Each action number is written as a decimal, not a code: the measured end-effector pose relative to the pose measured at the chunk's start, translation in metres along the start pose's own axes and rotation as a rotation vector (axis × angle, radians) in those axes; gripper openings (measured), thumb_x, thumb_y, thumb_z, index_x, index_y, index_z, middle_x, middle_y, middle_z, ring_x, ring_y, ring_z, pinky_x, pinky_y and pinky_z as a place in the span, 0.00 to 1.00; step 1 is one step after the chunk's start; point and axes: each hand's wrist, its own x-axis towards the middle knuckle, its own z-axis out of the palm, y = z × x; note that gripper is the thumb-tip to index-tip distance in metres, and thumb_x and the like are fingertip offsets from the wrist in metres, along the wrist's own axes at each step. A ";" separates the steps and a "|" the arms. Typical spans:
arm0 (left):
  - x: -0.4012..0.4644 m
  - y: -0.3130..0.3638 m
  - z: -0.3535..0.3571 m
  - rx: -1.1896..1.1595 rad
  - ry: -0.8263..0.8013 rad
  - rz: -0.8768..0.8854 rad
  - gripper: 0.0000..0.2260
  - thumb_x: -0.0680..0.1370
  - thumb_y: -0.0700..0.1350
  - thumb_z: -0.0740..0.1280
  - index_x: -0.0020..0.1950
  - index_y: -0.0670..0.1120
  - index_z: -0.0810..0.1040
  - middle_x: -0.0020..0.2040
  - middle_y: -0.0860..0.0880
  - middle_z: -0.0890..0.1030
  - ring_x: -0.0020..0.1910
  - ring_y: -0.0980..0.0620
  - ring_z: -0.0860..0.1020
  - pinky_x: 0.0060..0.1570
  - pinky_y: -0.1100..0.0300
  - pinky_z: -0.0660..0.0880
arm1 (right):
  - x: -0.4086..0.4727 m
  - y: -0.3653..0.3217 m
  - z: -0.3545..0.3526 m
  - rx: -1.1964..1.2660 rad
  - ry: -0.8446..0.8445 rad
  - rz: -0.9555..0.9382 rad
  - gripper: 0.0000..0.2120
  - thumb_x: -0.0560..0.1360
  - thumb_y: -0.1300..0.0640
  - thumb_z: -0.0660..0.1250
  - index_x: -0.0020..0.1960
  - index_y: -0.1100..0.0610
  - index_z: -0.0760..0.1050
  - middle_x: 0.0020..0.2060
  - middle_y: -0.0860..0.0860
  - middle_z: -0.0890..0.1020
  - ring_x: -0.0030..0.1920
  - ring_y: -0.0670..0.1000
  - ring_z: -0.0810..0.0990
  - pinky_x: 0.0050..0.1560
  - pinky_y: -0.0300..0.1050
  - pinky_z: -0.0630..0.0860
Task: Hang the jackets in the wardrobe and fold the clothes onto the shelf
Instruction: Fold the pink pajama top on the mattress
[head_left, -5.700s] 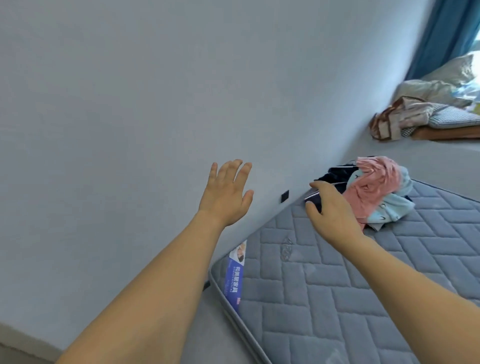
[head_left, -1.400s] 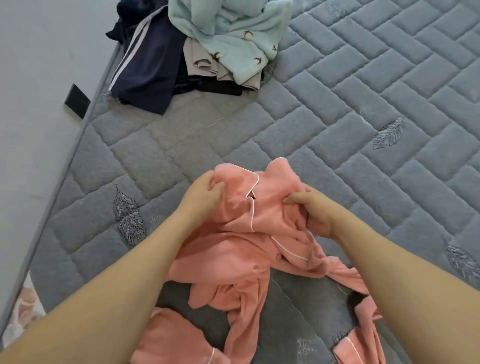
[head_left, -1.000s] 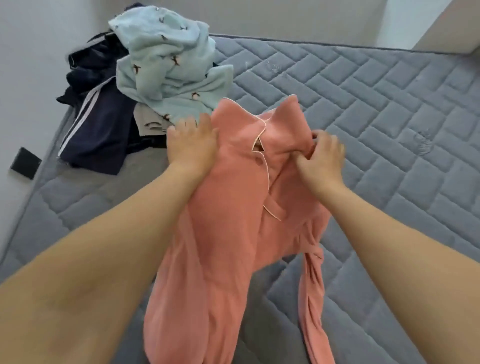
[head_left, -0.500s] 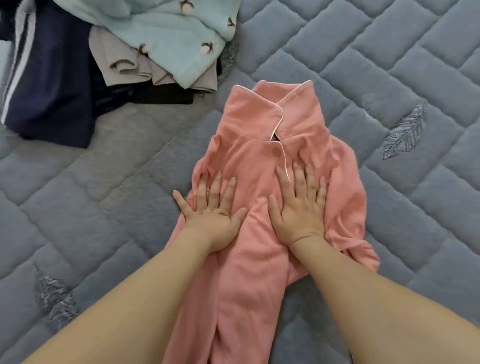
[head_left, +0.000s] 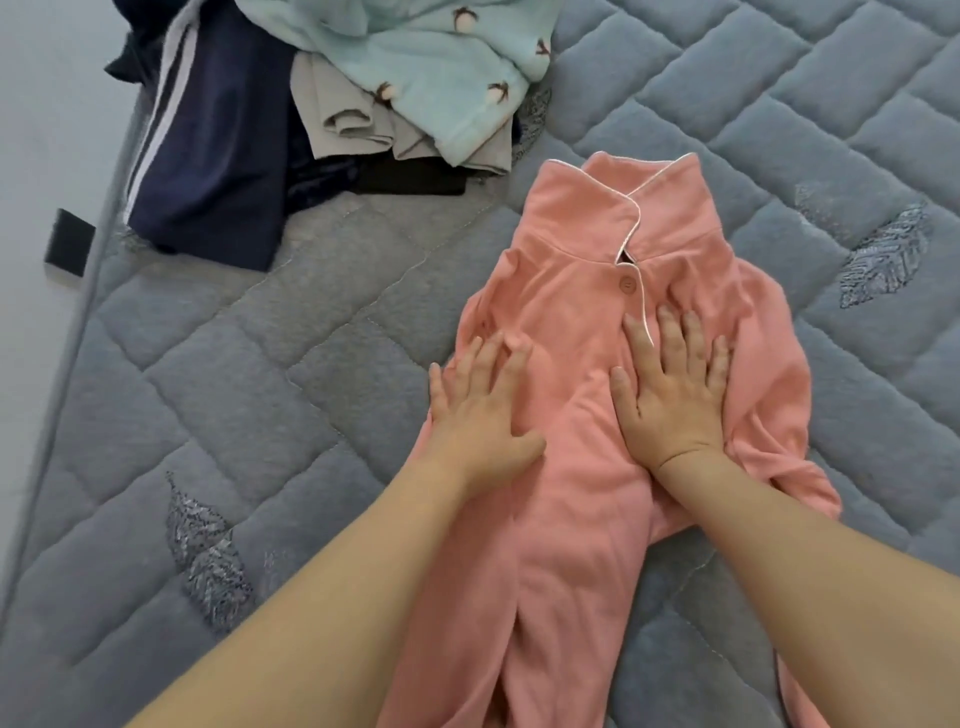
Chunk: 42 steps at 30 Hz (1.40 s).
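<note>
- Pink pyjama top (head_left: 597, 467) lies front-up on the grey quilted mattress (head_left: 260, 374), collar away from the person, top button done up, hem running off the bottom edge of view.
- Left hand (head_left: 480, 415) flat on the top's left edge, right hand (head_left: 670, 384) flat on the chest just below the button; fingers spread and straight on both, pressing, nothing pinched.
- Change: a second ago the top hung in the air, held by its shoulders; now it is laid down and both palms have slid slightly outward, smoothing.
- Meaning: spreading looks about done; folding is likely next. Right sleeve is bunched beside the right wrist and probably needs tucking first.
- Pile of other clothes (head_left: 363, 104) sits up-left, near the collar but apart from it: navy striped garment, beige piece, pale blue printed fleece. Still unsorted.
- Room: open mattress to the right and left of the top; mattress edge and wall (head_left: 31, 156) well off to the left.
</note>
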 end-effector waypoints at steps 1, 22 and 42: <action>-0.025 -0.002 0.001 -0.064 0.096 -0.026 0.39 0.66 0.57 0.60 0.78 0.57 0.52 0.78 0.53 0.47 0.76 0.52 0.45 0.76 0.42 0.44 | 0.000 -0.003 -0.004 -0.035 -0.017 0.007 0.31 0.78 0.41 0.48 0.79 0.47 0.54 0.79 0.55 0.54 0.79 0.58 0.47 0.76 0.64 0.41; -0.251 -0.039 0.001 -0.066 -0.464 -0.448 0.37 0.71 0.68 0.61 0.71 0.44 0.67 0.67 0.42 0.71 0.68 0.40 0.70 0.65 0.45 0.67 | -0.043 -0.211 -0.101 -0.055 -0.615 -0.134 0.12 0.79 0.58 0.60 0.61 0.58 0.74 0.58 0.57 0.78 0.59 0.57 0.78 0.50 0.44 0.70; -0.213 -0.220 -0.187 -0.402 0.635 -1.030 0.21 0.77 0.49 0.65 0.65 0.41 0.67 0.68 0.38 0.69 0.68 0.36 0.67 0.64 0.47 0.66 | 0.011 -0.333 -0.125 1.051 -0.431 0.219 0.24 0.78 0.65 0.56 0.72 0.51 0.66 0.62 0.48 0.74 0.47 0.43 0.76 0.40 0.35 0.72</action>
